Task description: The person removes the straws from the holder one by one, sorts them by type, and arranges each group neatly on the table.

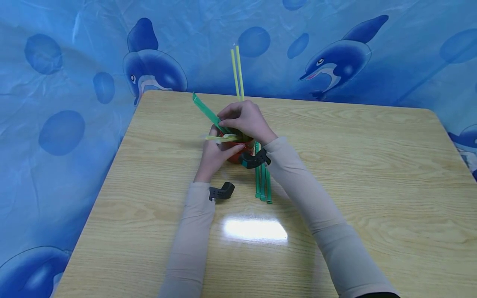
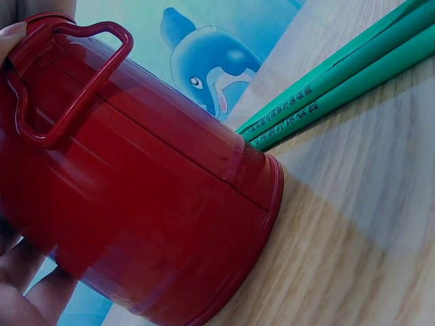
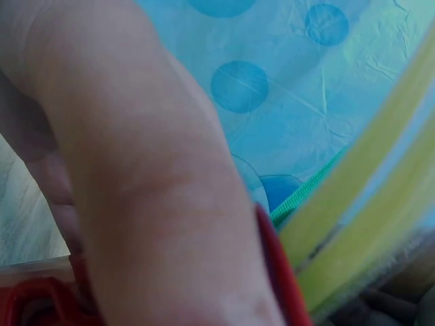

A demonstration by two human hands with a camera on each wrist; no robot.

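Obstacles, table centre: red cup (image 1: 238, 153) with both hands closed round it, left hand (image 1: 214, 155) at 9 o'clock, right hand (image 1: 246, 120) over the rim at 12. Yellow straws (image 1: 237, 72) rise upright from the cup; green straw (image 1: 206, 111) leans out toward 10 o'clock. Three green straws (image 1: 262, 182) lie flat just beside the cup at 5 o'clock. Free room: bare wooden table (image 1: 372, 165) from 1 to 4 o'clock, likewise 7 to 9. Dolphin-print curtain (image 1: 335, 49) closes off 12 o'clock.
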